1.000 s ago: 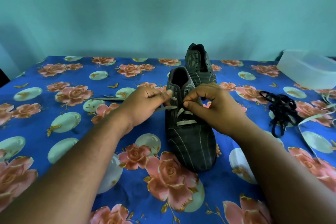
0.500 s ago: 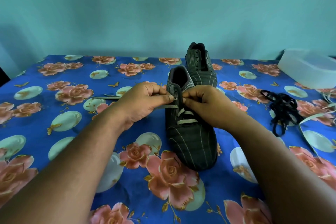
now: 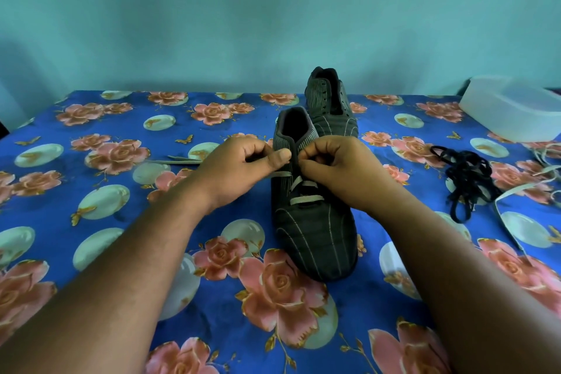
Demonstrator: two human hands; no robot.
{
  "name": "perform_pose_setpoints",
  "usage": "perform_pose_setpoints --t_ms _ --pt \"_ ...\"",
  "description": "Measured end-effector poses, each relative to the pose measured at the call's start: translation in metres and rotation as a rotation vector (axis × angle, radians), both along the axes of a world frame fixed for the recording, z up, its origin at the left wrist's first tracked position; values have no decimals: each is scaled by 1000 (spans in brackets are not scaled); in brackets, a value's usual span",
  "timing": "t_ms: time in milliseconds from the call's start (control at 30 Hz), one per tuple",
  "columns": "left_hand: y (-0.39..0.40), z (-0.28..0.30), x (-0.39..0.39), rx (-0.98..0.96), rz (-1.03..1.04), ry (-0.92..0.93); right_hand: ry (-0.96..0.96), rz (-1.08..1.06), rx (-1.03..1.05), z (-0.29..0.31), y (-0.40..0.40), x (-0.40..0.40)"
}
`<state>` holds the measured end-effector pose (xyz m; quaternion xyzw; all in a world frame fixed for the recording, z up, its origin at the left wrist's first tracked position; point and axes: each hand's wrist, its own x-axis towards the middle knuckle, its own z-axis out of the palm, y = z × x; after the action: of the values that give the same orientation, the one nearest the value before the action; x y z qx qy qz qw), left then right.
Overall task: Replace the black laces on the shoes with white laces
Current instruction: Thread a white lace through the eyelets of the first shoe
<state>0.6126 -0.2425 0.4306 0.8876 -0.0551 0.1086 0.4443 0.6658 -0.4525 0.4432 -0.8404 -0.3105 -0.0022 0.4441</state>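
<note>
Both grips pinching the white lace (image 3: pixel 305 200) over the near shoe (image 3: pixel 312 231): L hand (image 3: pixel 243 167) tensions, R hand (image 3: pixel 337 170) threads nxt eyelet.

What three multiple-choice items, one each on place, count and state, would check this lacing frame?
1. Where do the black laces lie?
A. right of the near shoe
B. inside the tub
C. left of the near shoe

2. How many shoes are on the table?
A. one
B. two
C. three

3. How is the far shoe?
A. laced white
B. laced black
C. unlaced

Key: 1 A, the pile sits right of the near shoe. 2 B, one stands behind the other. 3 C, its eyelets are bare.
</note>
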Motion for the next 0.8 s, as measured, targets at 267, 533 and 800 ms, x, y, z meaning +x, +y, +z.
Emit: perform_pose_setpoints --t_ms 267,533,800 --pt "-3 0 0 -112 0 70 -95 7 -105 -4 1 5" --pt "6 7 2 433 -22 -368 -498 -19 -130 -7 0 10" --pt "6 0 1 -106 -56 32 -170 75 3 -15 -9 24"
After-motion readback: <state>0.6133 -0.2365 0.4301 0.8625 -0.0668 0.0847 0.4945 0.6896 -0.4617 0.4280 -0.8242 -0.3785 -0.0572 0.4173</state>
